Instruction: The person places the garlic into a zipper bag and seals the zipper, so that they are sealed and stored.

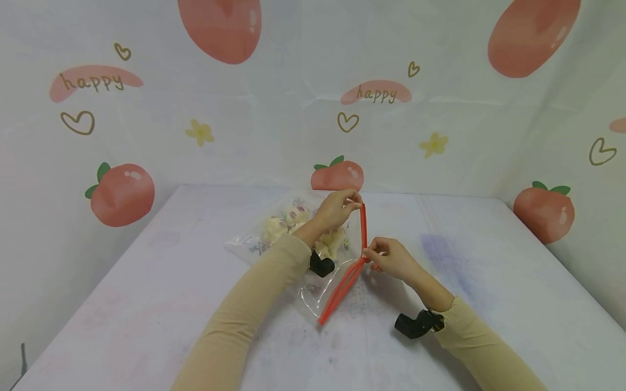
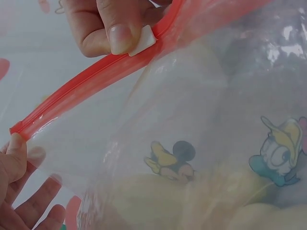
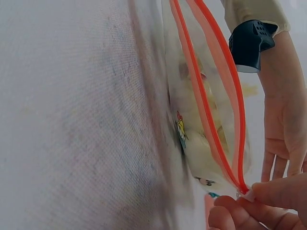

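Observation:
A clear zip bag (image 1: 313, 288) with a red zip strip (image 1: 363, 225) and printed cartoon characters lies on the table. Cream-coloured soft-looking items (image 1: 295, 214), perhaps plush toys, show through its plastic. At the far end of the strip, my left hand (image 1: 337, 209) pinches the corner between thumb and finger. Partway along, my right hand (image 1: 391, 259) pinches the small white slider (image 2: 144, 42). Between my hands the strip runs as one line; from the slider towards the near end, its two red edges (image 3: 201, 103) stand apart. The left palm is partly hidden.
The white table (image 1: 146, 304) has faint stains and a bluish smudge (image 1: 445, 260) on the right. Behind it hangs a white backdrop (image 1: 283, 108) printed with fruit, hearts and flowers. Black wrist cameras (image 1: 415, 324) sit on both forearms. A thin dark cable shows at the lower left.

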`<state>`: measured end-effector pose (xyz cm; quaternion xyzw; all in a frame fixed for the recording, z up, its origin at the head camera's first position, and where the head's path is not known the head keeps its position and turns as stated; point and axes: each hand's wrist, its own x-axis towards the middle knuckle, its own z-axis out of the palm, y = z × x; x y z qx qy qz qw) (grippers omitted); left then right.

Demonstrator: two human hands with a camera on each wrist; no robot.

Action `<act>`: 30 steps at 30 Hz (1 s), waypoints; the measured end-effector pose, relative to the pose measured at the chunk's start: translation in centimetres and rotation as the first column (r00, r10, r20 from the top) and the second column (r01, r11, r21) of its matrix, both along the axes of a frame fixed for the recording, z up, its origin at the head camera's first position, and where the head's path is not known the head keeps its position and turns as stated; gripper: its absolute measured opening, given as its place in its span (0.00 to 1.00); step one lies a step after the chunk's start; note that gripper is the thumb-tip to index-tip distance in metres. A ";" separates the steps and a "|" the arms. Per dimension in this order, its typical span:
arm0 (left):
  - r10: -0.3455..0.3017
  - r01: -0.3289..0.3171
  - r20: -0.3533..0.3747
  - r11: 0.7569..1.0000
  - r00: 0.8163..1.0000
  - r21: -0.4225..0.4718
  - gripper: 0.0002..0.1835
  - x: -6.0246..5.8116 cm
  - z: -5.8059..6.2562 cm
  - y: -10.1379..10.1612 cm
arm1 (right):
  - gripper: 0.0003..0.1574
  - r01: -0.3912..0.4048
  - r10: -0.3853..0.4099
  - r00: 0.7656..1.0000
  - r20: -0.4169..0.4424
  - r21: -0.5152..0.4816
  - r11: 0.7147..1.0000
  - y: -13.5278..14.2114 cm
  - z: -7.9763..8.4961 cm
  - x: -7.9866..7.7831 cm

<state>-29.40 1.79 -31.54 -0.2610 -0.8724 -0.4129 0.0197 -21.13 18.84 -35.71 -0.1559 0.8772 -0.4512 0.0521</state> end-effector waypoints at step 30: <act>0.031 -0.030 -0.009 0.999 0.999 0.021 0.06 -0.4 -0.2 -0.3 | 0.11 -0.032 0.032 0.999 0.037 0.008 0.999 -0.4 -0.5 0.3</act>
